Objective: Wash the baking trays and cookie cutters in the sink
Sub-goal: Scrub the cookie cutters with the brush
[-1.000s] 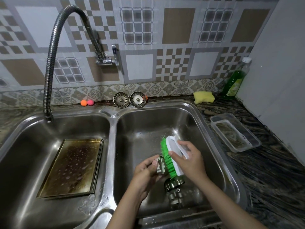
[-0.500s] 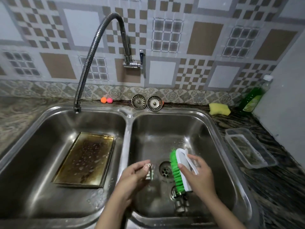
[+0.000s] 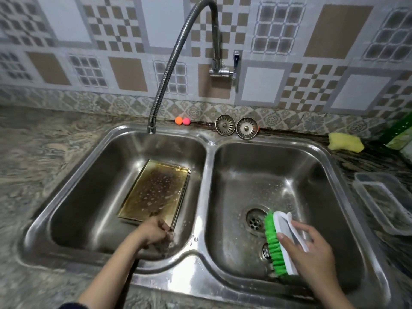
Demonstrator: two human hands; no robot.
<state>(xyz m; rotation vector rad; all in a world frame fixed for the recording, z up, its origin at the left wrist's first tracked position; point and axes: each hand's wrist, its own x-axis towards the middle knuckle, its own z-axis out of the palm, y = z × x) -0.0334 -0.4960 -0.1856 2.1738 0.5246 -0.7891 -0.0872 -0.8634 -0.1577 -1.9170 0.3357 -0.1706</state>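
A brown, stained baking tray (image 3: 153, 190) with wet spots lies flat in the left basin of the steel sink (image 3: 206, 175). My left hand (image 3: 153, 230) is down in that basin at the tray's near right corner, fingers curled around a small metal cookie cutter that is blurred. My right hand (image 3: 312, 253) grips a white scrub brush with green bristles (image 3: 274, 241) over the right basin, beside the drain (image 3: 255, 219). Another metal cookie cutter (image 3: 266, 253) lies on the basin floor, partly hidden under the bristles.
The flexible faucet (image 3: 178, 52) arches over the left basin with no water running. Two drain strainers (image 3: 225, 125) and two small balls (image 3: 182, 120) lean at the back wall. A yellow sponge (image 3: 345, 142), a green bottle (image 3: 401, 132) and a clear plastic container (image 3: 383, 201) stand to the right.
My left hand has carried the small cutter from the right basin across the divider into the left basin. The brush hand stays over the right basin. My view has swung left.
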